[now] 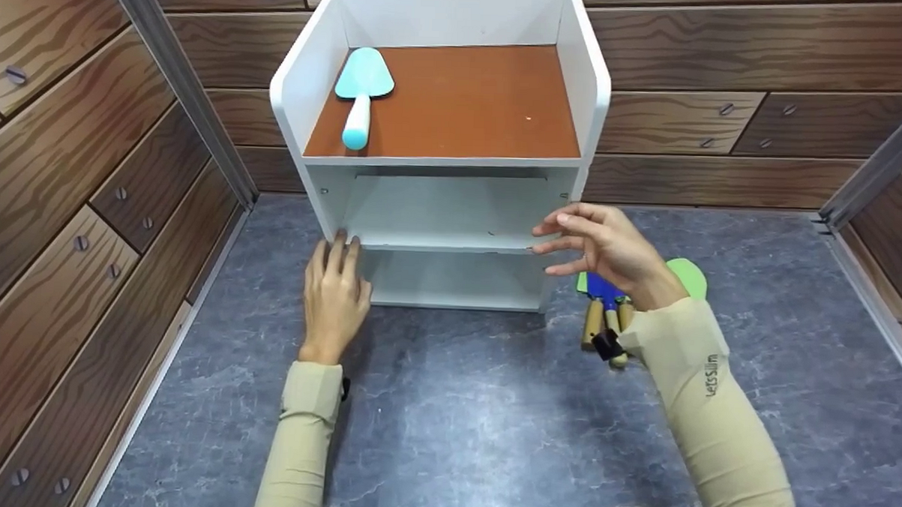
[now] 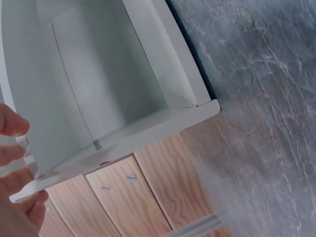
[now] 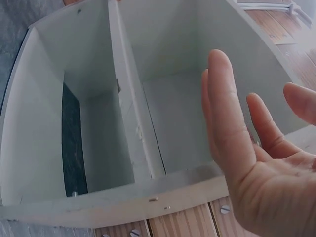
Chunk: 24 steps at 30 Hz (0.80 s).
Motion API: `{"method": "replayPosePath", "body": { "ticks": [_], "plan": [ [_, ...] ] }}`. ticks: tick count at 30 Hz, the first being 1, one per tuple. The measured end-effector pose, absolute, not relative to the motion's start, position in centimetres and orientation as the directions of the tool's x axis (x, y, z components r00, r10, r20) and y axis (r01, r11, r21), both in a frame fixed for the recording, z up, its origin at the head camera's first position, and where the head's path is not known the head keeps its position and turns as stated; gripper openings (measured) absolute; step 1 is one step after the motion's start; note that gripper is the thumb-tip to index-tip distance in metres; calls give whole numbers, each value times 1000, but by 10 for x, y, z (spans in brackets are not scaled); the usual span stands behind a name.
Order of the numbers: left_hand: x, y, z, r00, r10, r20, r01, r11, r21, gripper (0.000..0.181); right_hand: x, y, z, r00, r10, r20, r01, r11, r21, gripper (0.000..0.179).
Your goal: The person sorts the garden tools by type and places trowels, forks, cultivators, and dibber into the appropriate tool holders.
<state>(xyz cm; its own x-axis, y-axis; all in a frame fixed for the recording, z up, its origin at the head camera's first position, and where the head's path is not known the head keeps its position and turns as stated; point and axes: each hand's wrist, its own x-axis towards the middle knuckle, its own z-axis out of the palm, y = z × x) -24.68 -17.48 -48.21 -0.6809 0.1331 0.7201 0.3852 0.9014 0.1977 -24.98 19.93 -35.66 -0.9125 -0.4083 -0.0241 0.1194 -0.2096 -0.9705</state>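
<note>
A white shelf unit with a brown top board stands before me. My left hand is at its left front edge, the fingertips against the side panel. The fingers look fairly straight in the head view. Beside the right front edge I see my right hand, fingers spread and holding nothing. In the right wrist view this hand stands in front of the compartments; whether it touches the unit I cannot tell. On the brown board lies a hand trowel with a turquoise blade and white handle.
Several wooden-handled tools with blue and green heads lie on the grey marbled floor, partly behind my right wrist. Wood-patterned walls enclose the area at the back and sides. A middle shelf divides the unit's lower part.
</note>
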Motion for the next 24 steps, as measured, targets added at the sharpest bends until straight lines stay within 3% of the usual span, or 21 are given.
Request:
{"method": "replayPosePath", "body": {
  "ticks": [9, 24],
  "plan": [
    [-247, -174, -480, -698, 128, 705, 372, 905, 204, 56, -249, 214, -361, -918, -394, -32, 123, -209, -970, 20],
    [-246, -174, -482, -700, 121, 704, 373, 903, 215, 56, -244, 241, -388, -939, -311, -147, 204, -159, -966, 30]
  ]
}}
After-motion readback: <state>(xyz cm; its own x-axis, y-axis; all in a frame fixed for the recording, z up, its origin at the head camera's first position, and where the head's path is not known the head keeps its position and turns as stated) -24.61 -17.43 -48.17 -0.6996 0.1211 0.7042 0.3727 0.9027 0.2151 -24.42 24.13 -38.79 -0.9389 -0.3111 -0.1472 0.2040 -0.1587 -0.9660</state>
